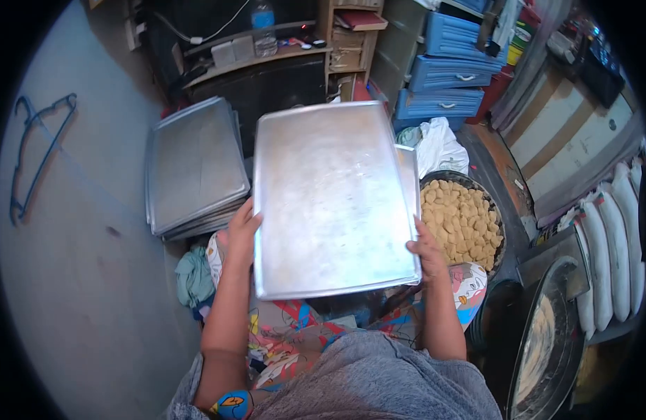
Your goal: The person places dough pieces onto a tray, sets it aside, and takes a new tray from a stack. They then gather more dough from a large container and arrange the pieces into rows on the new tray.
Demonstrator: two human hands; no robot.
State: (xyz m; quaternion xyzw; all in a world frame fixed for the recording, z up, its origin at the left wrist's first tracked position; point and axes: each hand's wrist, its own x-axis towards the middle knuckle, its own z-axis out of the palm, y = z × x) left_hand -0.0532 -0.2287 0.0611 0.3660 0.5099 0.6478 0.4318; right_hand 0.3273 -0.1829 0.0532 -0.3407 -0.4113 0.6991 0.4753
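A shiny metal baking tray (pixel 330 203) is held up in front of me over my lap. My left hand (pixel 242 227) grips its left edge, with the thumb on top. On the opposite side, my right hand (pixel 428 248) is closed on the right edge. Another metal tray (pixel 408 168) shows partly behind it at the right; most of it is hidden. To the left stands a stack of similar trays (pixel 197 168). Beside my right hand is a round black basin (pixel 500 245) holding many tan dough pieces (pixel 463 220).
Blue drawers (pixel 449 70) stand behind a white cloth (pixel 440 147). At lower right a large black pan (pixel 568 336) with pale residue leans near filled white sacks (pixel 613 245). A water bottle (pixel 264 31) is on the back shelf. A blue hanger (pixel 39 140) hangs on the left wall.
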